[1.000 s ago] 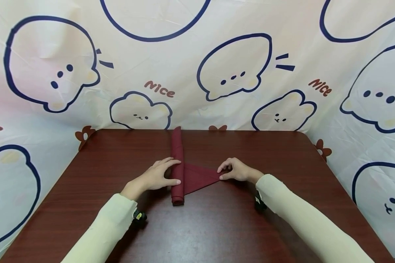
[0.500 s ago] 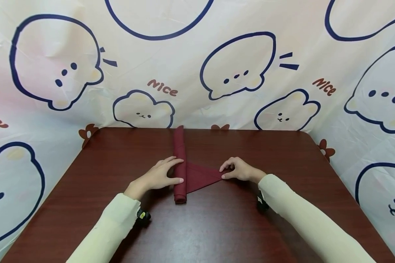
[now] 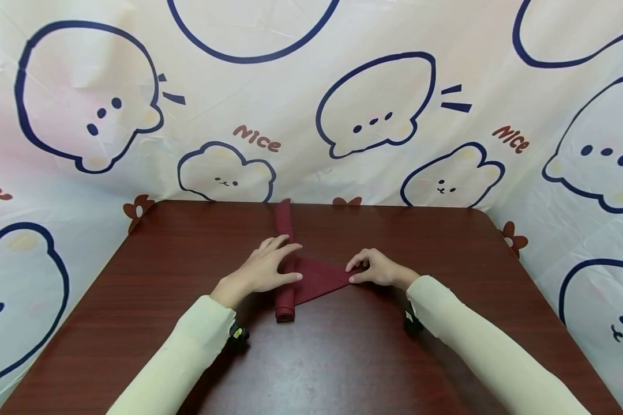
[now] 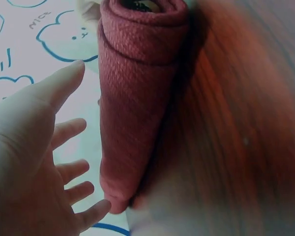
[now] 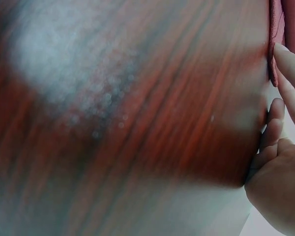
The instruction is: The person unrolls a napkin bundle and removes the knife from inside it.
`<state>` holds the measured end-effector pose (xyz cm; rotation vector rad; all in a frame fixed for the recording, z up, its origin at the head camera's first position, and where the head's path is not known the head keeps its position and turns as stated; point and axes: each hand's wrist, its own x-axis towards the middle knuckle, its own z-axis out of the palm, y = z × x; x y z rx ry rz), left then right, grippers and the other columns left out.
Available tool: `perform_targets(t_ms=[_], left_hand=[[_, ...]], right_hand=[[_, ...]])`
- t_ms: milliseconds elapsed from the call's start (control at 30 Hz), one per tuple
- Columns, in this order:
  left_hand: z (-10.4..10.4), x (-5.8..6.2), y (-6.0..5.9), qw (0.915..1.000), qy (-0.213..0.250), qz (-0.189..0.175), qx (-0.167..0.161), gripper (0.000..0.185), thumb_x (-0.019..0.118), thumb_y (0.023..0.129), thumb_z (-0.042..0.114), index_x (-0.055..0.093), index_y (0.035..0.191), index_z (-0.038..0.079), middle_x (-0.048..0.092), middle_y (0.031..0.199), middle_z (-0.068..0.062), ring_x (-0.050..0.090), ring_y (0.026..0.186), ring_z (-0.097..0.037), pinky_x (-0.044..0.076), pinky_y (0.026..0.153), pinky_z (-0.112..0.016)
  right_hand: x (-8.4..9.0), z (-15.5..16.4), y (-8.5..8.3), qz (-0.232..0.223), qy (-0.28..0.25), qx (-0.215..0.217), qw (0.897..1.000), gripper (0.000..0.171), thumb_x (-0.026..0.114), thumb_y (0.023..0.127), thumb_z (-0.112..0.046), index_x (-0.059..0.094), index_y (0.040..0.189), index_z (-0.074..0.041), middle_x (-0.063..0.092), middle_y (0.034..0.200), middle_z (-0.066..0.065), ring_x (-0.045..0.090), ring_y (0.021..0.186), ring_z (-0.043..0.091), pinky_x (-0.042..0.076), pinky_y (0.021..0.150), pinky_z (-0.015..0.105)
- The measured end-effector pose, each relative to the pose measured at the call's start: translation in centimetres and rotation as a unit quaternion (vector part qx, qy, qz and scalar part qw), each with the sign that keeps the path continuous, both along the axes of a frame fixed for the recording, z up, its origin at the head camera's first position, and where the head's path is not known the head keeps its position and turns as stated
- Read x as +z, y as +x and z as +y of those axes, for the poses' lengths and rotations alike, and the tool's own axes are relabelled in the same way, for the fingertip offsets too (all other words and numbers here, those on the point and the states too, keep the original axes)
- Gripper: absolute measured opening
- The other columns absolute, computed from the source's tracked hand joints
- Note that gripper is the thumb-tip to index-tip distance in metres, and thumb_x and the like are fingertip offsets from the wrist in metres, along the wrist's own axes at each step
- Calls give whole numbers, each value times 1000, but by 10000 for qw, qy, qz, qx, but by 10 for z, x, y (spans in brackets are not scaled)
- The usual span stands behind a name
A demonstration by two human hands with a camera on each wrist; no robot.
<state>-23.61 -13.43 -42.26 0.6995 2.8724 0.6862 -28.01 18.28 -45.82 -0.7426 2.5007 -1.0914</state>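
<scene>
Item: maroon napkin (image 3: 311, 276), part-rolled. My left hand (image 3: 267, 270) rests flat on roll; right hand (image 3: 376, 269) pinches its corner.

napkin (image 3: 311, 275) | dark red | half-rolled, triangular tip flat | table centre

The rolled napkin (image 3: 285, 259) is lying on the table (image 3: 342, 357), running front to back near its middle. The napkin's unrolled corner (image 3: 324, 275) is pointing right. The left hand (image 3: 262, 271) is resting across the roll; the right hand (image 3: 376, 268) is apparently pinning the corner tip. The printed backdrop (image 3: 311, 115) is standing behind the table.
</scene>
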Motion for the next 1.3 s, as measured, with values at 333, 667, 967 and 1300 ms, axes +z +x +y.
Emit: perform_targets(t_ms=[333, 667, 967, 1300], left_hand=[[13, -3, -1, 9969, -780, 21, -84, 73, 67, 91, 56, 47, 152, 24, 28, 165, -17, 28, 150, -41, 33, 115, -64], [8, -9, 0, 9963, -856, 10, -65, 69, 67, 90, 57, 53, 148, 23, 27, 166, -15, 27, 151, -40, 33, 114, -65], [0, -11, 2, 9979, -648, -60, -6, 68, 66, 91, 56, 54, 148, 22, 24, 167, -13, 25, 151, -41, 30, 115, -67], [-13, -15, 2, 9990, -448, -17, 19, 71, 68, 88, 58, 52, 148, 23, 25, 168, -14, 29, 149, -43, 30, 113, -70]], right_hand=[[3, 1, 2, 44, -23, 38, 10000, 15, 81, 85, -9, 77, 99, -5, 69, 100, 11, 48, 91, 20, 37, 81, 29], [6, 0, 3, -30, 14, 64, 10000, 15, 79, 87, -10, 77, 100, -4, 69, 105, 14, 48, 94, 20, 37, 83, 28], [8, 1, 4, -94, 74, 7, 9999, 14, 79, 87, -9, 77, 101, -6, 68, 105, 10, 48, 96, 19, 38, 84, 30], [3, 2, 1, -70, 66, 36, 9999, 14, 79, 87, -11, 77, 100, -7, 68, 104, 9, 48, 95, 17, 38, 85, 31]])
